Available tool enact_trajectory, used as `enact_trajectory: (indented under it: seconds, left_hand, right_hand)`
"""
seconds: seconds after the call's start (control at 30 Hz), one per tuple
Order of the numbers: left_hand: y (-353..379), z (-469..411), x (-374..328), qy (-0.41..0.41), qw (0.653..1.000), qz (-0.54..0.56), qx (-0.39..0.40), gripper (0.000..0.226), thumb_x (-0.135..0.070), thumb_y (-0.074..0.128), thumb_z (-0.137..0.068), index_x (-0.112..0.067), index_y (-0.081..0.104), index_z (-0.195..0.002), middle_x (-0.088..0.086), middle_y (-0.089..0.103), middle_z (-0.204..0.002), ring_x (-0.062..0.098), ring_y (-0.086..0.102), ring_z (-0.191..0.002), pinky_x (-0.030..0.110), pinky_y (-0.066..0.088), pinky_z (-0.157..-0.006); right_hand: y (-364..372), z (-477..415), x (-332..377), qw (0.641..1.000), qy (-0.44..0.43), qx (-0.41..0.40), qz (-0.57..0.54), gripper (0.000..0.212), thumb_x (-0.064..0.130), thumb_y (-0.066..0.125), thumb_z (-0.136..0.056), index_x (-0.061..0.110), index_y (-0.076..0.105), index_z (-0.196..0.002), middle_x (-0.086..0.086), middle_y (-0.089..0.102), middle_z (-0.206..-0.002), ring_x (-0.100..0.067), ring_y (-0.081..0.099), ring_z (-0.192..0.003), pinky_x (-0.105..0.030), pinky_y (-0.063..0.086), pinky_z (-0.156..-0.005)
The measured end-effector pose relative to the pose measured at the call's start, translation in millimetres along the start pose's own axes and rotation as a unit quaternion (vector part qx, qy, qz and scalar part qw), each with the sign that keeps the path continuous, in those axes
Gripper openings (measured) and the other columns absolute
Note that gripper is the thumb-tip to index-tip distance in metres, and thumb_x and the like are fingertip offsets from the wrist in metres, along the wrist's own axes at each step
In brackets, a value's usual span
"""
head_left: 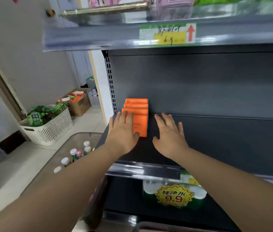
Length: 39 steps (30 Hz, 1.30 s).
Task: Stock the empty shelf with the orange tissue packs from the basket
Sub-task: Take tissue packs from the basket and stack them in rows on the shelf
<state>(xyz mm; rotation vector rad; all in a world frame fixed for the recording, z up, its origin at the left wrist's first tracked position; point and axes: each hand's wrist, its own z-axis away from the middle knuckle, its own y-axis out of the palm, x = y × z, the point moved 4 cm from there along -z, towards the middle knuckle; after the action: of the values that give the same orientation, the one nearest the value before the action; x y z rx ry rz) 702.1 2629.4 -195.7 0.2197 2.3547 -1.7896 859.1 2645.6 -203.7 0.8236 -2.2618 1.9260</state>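
At the far left the picture is blurred, and a pale object at the bottom edge is cut off and cannot be identified. A white slatted basket (48, 129) on the floor holds green packs whose print is too small to read. Behind it, an open cardboard box (79, 104) shows more orange packs, partly hidden by its flaps. Nearer, a clear bin (62, 148) holds capped bottles (73, 152), partly covered by the left forearm.

The orange tissue packs (140, 111) sit at the left end of the dark middle shelf (224, 144), close to its slotted upright. There are four, one behind another, and only the top edges of the rear three show. The left hand (124, 133) lies flat on the front pack with its fingers straight, covering that pack's left side.

The right hand (169, 133) is spread palm down over bare shelf just beside the packs and holds nothing. Whether it touches the shelf cannot be told.

Above, goods on the upper shelf are cut off by the frame, and a handwritten price tag (167, 33) is blurred. Below, a yellow 9.9 sign (174, 196) hides most of some water bottles (149, 186).
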Motion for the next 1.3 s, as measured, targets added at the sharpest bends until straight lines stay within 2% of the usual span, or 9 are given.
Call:
enact_trajectory:
  seconds: [0.13, 0.33, 0.5, 0.73, 1.0, 1.2, 1.3]
  left_hand:
    - [0.7, 28.2, -19.8, 0.025, 0.998, -0.046, -0.017, 0.078, -0.041, 0.048, -0.093, -0.016, 0.007, -0.154, 0.008, 0.006, -0.162, 0.026, -0.002, -0.15, 0.048, -0.004, -0.119]
    - [8.1, 72.7, -44.2, 0.035, 0.996, -0.086, 0.0, 0.084, -0.06, 0.04, -0.09, -0.021, 0.004, -0.154, 0.006, 0.002, -0.163, 0.025, -0.004, -0.15, 0.051, -0.004, -0.118]
    - [17.9, 109.4, -60.9, 0.046, 0.994, -0.102, 0.003, 0.083, -0.06, 0.039, -0.09, -0.019, 0.005, -0.155, 0.007, 0.005, -0.163, 0.026, -0.001, -0.15, 0.052, 0.001, -0.12]
    - [44.5, 152.3, -85.2, 0.062, 0.994, -0.081, 0.044, 0.082, -0.06, 0.036, -0.092, -0.018, 0.004, -0.155, 0.008, 0.002, -0.163, 0.028, -0.004, -0.15, 0.052, 0.001, -0.12]
    - [100.2, 208.0, -90.6, 0.057, 0.987, -0.066, 0.132, 0.085, -0.058, 0.042, -0.09, -0.02, 0.001, -0.154, 0.007, 0.0, -0.163, 0.026, -0.007, -0.15, 0.049, -0.003, -0.119]
    - [147.4, 245.0, -85.6, 0.046, 0.971, -0.07, 0.226, 0.084, -0.059, 0.038, -0.092, -0.018, 0.0, -0.155, 0.006, 0.002, -0.163, 0.026, -0.007, -0.15, 0.05, -0.001, -0.121]
    - [167.3, 259.1, -83.1, 0.036, 0.966, -0.051, 0.252, 0.08, -0.056, 0.037, -0.092, -0.018, 0.006, -0.155, 0.007, 0.009, -0.163, 0.025, -0.001, -0.15, 0.05, 0.002, -0.121]
  right_hand:
    - [-9.5, 29.8, -4.9, 0.999, -0.01, 0.001, 0.041, 0.08, 0.027, 0.051, -0.089, 0.025, 0.003, -0.152, 0.004, -0.006, -0.16, -0.016, -0.013, -0.147, -0.045, -0.01, -0.116]
    - [-19.0, 74.0, -14.4, 0.997, -0.009, 0.01, 0.072, 0.086, 0.034, 0.052, -0.088, 0.025, -0.006, -0.151, 0.005, -0.014, -0.16, -0.015, -0.016, -0.146, -0.043, -0.008, -0.118]
    - [-20.3, 113.9, -26.5, 0.996, -0.007, 0.023, 0.089, 0.09, 0.039, 0.054, -0.088, 0.025, -0.009, -0.151, 0.003, -0.015, -0.16, -0.016, -0.016, -0.146, -0.044, -0.008, -0.117]
    - [-13.1, 165.1, -55.3, 0.994, 0.008, 0.054, 0.096, 0.093, 0.04, 0.056, -0.088, 0.024, -0.011, -0.151, 0.002, -0.015, -0.16, -0.016, -0.015, -0.146, -0.042, -0.006, -0.118]
    - [13.1, 222.6, -88.6, 0.994, 0.032, 0.087, 0.061, 0.094, 0.034, 0.06, -0.085, 0.025, -0.006, -0.151, 0.003, -0.008, -0.16, -0.016, -0.009, -0.147, -0.04, -0.002, -0.118]
    - [50.4, 264.0, -118.1, 0.982, 0.045, 0.167, 0.079, 0.092, 0.036, 0.057, -0.087, 0.022, -0.007, -0.152, 0.002, -0.004, -0.161, -0.017, -0.002, -0.148, -0.04, 0.006, -0.121]
    - [66.5, 280.7, -133.8, 0.975, 0.07, 0.193, 0.08, 0.087, 0.036, 0.055, -0.089, 0.023, -0.004, -0.152, 0.001, -0.001, -0.161, -0.017, 0.001, -0.148, -0.038, 0.006, -0.12]
